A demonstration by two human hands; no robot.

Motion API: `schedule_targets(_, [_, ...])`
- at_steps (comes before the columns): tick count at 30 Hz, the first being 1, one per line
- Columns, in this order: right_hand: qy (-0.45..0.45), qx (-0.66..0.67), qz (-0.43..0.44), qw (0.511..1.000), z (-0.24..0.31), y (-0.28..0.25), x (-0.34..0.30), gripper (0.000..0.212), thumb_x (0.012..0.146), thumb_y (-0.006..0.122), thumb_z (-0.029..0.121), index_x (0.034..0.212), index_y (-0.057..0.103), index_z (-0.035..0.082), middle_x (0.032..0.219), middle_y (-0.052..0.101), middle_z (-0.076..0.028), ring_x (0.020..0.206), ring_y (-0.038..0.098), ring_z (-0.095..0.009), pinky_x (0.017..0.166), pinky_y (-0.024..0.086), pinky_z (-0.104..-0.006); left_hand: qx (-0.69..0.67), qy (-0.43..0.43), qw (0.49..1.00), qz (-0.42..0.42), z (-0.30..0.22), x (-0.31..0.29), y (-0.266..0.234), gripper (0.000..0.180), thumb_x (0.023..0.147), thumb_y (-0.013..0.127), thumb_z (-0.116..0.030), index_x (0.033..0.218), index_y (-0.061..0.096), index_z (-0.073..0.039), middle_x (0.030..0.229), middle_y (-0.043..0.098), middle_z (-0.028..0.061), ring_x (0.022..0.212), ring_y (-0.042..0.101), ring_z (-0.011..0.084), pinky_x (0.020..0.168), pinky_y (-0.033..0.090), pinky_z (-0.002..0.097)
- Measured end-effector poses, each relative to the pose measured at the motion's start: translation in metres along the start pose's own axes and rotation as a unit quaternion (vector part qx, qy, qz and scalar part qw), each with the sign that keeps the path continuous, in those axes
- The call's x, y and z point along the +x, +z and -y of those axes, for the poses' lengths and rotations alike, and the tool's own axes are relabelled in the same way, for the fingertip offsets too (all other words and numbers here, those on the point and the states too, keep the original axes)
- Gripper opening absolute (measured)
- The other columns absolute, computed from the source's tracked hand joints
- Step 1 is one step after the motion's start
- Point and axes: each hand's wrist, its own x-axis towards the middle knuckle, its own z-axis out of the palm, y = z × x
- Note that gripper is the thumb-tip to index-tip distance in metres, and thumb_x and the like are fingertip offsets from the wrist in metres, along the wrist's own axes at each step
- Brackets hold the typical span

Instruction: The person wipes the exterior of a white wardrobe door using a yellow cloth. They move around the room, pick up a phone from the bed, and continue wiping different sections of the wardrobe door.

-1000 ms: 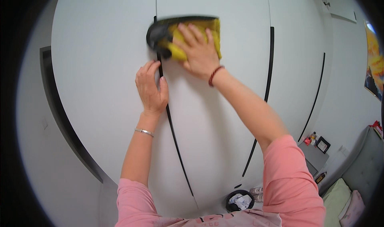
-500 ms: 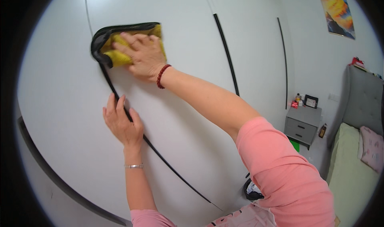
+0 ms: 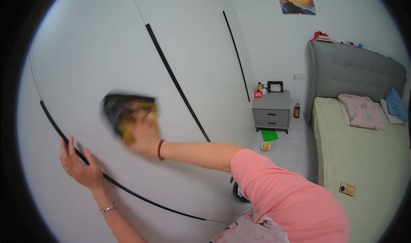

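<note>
My right hand [image 3: 143, 134], smeared by motion, presses a yellow and dark grey cleaning cloth [image 3: 120, 110] against a white wardrobe door [image 3: 113, 67]. The cloth lies between two long black handle strips. My left hand [image 3: 83, 169] holds nothing. Its fingers are apart and rest against the door at the left black handle strip [image 3: 132, 194]. To the right of the cloth runs the middle black handle strip [image 3: 171, 74].
A third black strip [image 3: 235, 54] lies farther right. Beyond stand a grey nightstand [image 3: 272, 105] with small items on top and a bed [image 3: 351, 157] with a grey headboard [image 3: 355, 67]. A phone [image 3: 347, 189] lies on the bed. A dark bin [image 3: 240, 192] is below my right arm.
My view has turned to the right, showing more of the bed. My right hand has moved the cloth right, off the left strip. My left hand stays at that strip.
</note>
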Motion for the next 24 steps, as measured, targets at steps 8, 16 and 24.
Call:
schedule_targets(8, [-0.183, -0.100, -0.081, 0.975, -0.028, -0.006, 0.036, 0.063, 0.070, 0.068, 0.041, 0.126, 0.050, 0.020, 0.148, 0.025, -0.012, 0.138, 0.020, -0.031, 0.107, 0.013, -0.0612, -0.145, -0.005, 0.988, -0.045, -0.038, -0.019, 0.009, 0.039, 0.094, 0.047, -0.020, 0.128, 0.052, -0.002, 0.140, 0.042, 0.0167, 0.131, 0.036, 0.0340, 0.107, 0.027, 0.0443])
schedule_targets(16, [0.181, -0.002, 0.003, 0.983, -0.118, 0.006, -0.134, 0.063, 0.073, 0.060, 0.007, 0.134, 0.040, 0.009, 0.142, 0.032, -0.021, 0.133, 0.027, -0.036, 0.110, 0.025, -0.0417, -0.123, -0.009, 0.991, -0.050, -0.045, -0.024, 0.019, 0.038, 0.091, 0.050, -0.015, 0.128, 0.053, -0.008, 0.140, 0.044, 0.0122, 0.132, 0.037, 0.0320, 0.108, 0.028, 0.0444])
schedule_targets(24, [0.551, 0.385, 0.238, 0.701, -0.083, -0.081, -0.292, 0.046, 0.091, 0.055, 0.040, 0.115, 0.059, 0.002, 0.102, 0.065, -0.006, 0.088, 0.060, -0.013, 0.076, 0.049, -0.0310, -0.101, -0.029, 0.994, -0.028, -0.033, -0.029, 0.011, 0.040, 0.091, 0.049, -0.012, 0.130, 0.050, -0.005, 0.140, 0.043, 0.0129, 0.131, 0.037, 0.0312, 0.108, 0.028, 0.0447])
